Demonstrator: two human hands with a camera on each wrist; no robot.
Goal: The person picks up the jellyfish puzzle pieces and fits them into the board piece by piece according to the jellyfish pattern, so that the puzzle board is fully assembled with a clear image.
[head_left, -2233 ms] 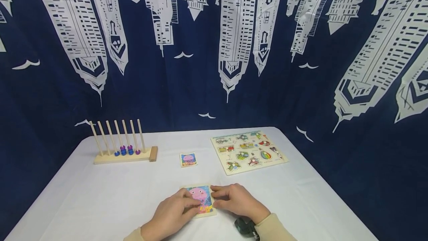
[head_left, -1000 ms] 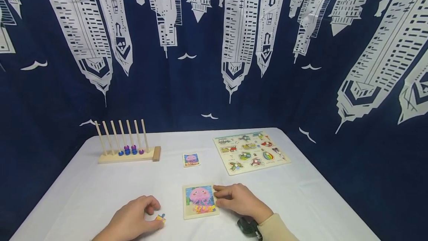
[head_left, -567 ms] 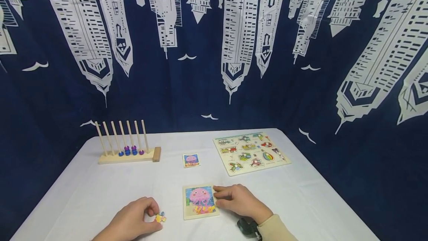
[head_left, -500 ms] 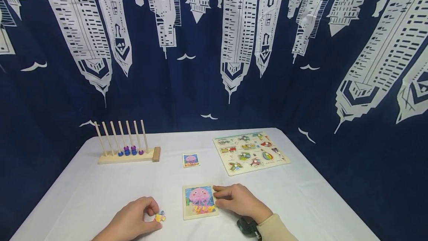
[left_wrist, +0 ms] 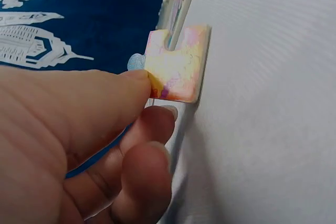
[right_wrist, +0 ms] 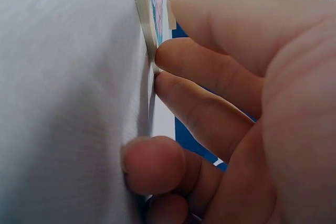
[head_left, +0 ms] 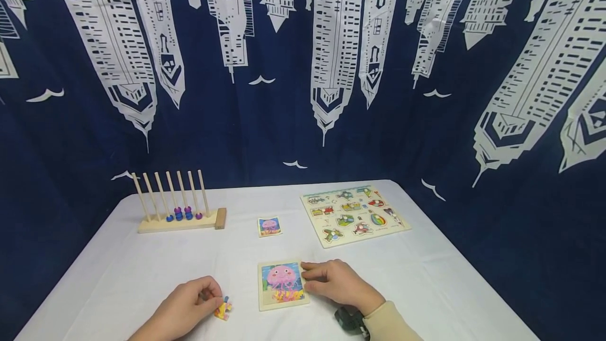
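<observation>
My left hand (head_left: pixel 182 307) pinches a small jigsaw piece (head_left: pixel 222 310), yellow and pink with a blue knob. In the left wrist view the piece (left_wrist: pixel 178 66) is tilted up off the table, its printed face showing, thumb on that face. To its right lies a jigsaw puzzle board (head_left: pixel 283 284) with a pink jellyfish picture in a pale wooden frame; a bare patch shows at its lower left. My right hand (head_left: pixel 342 284) rests at the frame's right edge, fingertips touching it. In the right wrist view those fingers (right_wrist: pixel 205 103) reach out fairly straight against the frame's side.
Behind the board lies a small jellyfish picture card (head_left: pixel 269 227). A wooden peg abacus (head_left: pixel 180 220) with a few blue and purple beads stands at back left. A vehicle peg puzzle (head_left: pixel 352 217) lies at back right. A dark blue curtain (head_left: pixel 265 136) hangs behind the white table (head_left: pixel 142 278).
My left hand has left the board and moved left with the jigsaw piece, uncovering the bare patch. Over the last half second it has turned the piece slightly. The right hand has stayed at the frame.
</observation>
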